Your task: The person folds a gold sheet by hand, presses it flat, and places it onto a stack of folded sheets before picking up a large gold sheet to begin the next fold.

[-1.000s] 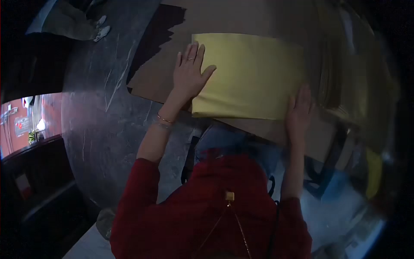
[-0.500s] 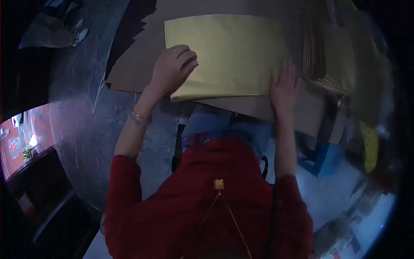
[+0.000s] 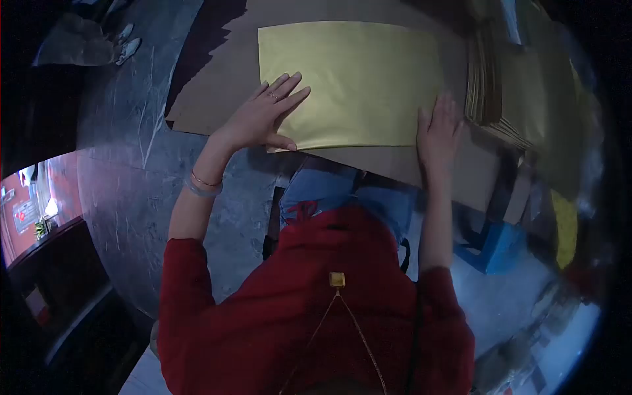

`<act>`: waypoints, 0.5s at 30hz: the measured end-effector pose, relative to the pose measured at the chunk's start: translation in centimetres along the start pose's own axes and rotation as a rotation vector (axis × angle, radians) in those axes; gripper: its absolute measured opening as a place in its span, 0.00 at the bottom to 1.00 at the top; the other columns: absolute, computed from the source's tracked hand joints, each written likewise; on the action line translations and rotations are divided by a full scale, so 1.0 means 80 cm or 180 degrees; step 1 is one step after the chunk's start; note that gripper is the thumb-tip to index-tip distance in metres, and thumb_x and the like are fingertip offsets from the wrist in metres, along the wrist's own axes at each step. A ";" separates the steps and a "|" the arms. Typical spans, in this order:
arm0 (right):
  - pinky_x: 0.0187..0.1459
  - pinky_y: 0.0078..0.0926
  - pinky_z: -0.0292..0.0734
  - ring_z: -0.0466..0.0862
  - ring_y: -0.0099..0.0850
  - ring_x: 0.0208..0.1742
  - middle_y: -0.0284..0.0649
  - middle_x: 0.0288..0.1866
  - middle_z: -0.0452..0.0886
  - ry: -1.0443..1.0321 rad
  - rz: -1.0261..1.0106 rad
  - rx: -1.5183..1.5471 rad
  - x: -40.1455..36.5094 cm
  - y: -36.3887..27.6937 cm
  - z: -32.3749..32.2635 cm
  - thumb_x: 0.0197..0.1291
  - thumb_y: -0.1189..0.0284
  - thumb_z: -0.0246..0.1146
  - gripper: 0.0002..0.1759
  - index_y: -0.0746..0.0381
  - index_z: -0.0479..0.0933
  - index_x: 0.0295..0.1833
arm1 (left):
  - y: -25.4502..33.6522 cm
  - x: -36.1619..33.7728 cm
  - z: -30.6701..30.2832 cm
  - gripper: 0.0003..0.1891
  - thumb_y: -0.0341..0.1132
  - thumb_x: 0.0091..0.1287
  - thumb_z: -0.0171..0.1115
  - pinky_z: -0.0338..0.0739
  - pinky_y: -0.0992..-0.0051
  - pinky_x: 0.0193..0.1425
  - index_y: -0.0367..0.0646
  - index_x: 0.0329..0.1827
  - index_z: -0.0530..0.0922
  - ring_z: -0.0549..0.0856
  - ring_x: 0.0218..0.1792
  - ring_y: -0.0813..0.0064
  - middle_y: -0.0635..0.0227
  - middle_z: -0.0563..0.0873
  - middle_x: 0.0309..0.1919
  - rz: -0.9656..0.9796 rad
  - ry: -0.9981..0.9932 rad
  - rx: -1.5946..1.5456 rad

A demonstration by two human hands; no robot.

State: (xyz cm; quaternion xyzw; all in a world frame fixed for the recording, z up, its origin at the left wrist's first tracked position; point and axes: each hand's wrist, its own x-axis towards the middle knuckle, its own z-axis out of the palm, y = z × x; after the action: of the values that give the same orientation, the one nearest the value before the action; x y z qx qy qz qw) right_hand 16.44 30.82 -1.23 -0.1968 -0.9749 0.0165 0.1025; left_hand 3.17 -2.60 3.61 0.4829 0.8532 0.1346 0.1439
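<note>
A yellow-gold sheet of paper (image 3: 362,85) lies flat on the brown cardboard-topped table (image 3: 204,99). My left hand (image 3: 260,118) is spread over its left end, thumb at the near left corner and fingers reaching onto the sheet. A ring and a bracelet show on that arm. At the sheet's right edge rests my right hand (image 3: 440,128), palm down with fingers stretched out and pointing away from me. Neither hand grips anything.
To the right stands a stack of folded yellow-gold sheets (image 3: 484,79), with more yellow material beside it. A blue plastic stool (image 3: 497,247) is below the table on the right. Another person's shoes (image 3: 128,49) show at the far left. A dark cabinet (image 3: 62,283) stands at lower left.
My left hand has opened from curled fingers to a spread palm, its thumb now at the near corner. The sheet's near left edge lies flatter. My right hand stays at the right edge.
</note>
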 end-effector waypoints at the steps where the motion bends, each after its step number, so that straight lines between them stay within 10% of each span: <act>1: 0.72 0.53 0.45 0.54 0.36 0.77 0.41 0.77 0.54 0.0004 0.0008 -0.0018 0.000 -0.004 -0.003 0.71 0.53 0.44 0.32 0.60 0.56 0.74 | 0.001 0.000 0.000 0.57 0.60 0.39 0.71 0.50 0.53 0.75 0.55 0.75 0.55 0.52 0.74 0.54 0.62 0.51 0.76 0.0016 0.0007 -0.0010; 4: 0.73 0.52 0.43 0.52 0.38 0.77 0.45 0.76 0.53 0.0216 0.0076 -0.0109 -0.001 -0.053 -0.014 0.70 0.56 0.46 0.32 0.63 0.56 0.73 | 0.003 -0.001 -0.003 0.58 0.61 0.37 0.72 0.49 0.53 0.76 0.56 0.75 0.55 0.52 0.75 0.56 0.63 0.51 0.76 -0.0100 -0.0048 -0.0004; 9: 0.71 0.47 0.50 0.56 0.38 0.75 0.45 0.75 0.57 0.0094 -0.1591 0.1637 -0.021 -0.256 -0.026 0.66 0.60 0.51 0.30 0.63 0.61 0.69 | -0.012 -0.005 0.012 0.53 0.56 0.43 0.72 0.50 0.57 0.75 0.50 0.74 0.57 0.55 0.74 0.59 0.63 0.54 0.75 0.0025 0.0154 -0.0255; 15: 0.70 0.51 0.51 0.55 0.38 0.76 0.41 0.76 0.53 -0.0108 -0.1495 0.1528 -0.033 -0.225 -0.005 0.66 0.57 0.51 0.33 0.61 0.58 0.71 | -0.007 -0.006 0.008 0.58 0.58 0.42 0.74 0.50 0.57 0.75 0.46 0.75 0.53 0.53 0.75 0.61 0.64 0.55 0.75 -0.0072 0.0172 -0.0074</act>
State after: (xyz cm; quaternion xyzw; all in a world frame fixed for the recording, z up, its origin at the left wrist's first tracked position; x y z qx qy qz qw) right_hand 12.06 13.15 -0.02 0.0633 -0.9635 0.2249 0.1306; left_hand 3.16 -3.24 2.88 0.4677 0.8606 0.1558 0.1280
